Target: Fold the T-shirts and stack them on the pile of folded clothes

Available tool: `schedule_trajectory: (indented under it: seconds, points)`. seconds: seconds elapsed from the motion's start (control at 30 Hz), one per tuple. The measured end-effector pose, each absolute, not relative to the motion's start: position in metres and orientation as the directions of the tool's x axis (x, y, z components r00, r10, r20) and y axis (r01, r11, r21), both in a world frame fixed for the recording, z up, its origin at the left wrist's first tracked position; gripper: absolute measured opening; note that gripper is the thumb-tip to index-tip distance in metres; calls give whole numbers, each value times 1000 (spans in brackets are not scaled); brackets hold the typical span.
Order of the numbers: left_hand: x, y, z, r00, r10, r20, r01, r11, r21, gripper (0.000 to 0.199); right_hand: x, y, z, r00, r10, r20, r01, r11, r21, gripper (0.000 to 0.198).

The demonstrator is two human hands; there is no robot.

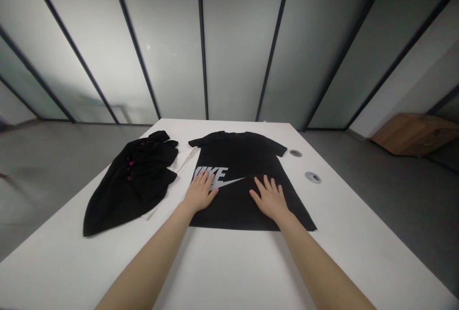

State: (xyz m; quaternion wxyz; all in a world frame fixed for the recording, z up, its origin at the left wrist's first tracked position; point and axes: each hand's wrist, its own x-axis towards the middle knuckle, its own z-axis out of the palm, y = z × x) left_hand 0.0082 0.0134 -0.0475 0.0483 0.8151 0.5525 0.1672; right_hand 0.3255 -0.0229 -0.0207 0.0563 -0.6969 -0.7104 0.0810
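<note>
A black T-shirt (pixel 236 154) lies spread out on the white table, its collar at the far side and its hem towards me. A grey Nike print and swoosh cross its left and middle part. My left hand (pixel 200 191) lies flat over the print near the shirt's left edge, fingers spread, partly covering the letters. On the right half of the shirt rests my right hand (pixel 270 197), palm down with fingers apart. Neither hand grips the cloth.
A rumpled black garment (pixel 125 190) with small pink marks lies to the left, with white cloth (pixel 184 159) showing beside it. Two round grommets (pixel 313 177) are set in the white table (pixel 233 267) at the right. Behind stand frosted glass panels (pixel 236 42); a wooden cabinet (pixel 412 133) is at far right.
</note>
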Motion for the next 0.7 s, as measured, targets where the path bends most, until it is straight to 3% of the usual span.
schedule_trajectory:
  seconds: [0.4, 0.57, 0.7]
  points:
    - [16, 3, -36, 333, 914, 233, 890, -386, 244, 64, 320, -27, -21, -6, 1000, 9, 987, 7, -160, 72]
    - [16, -9, -42, 356, 898, 257, 880, -415, 232, 64, 319, -41, -20, 5, 999, -41, 989, -11, -146, 71]
    - [13, -37, -42, 372, 907, 195, 885, -410, 220, 69, 323, -64, -8, -10, 994, -108, 995, -1, -98, 73]
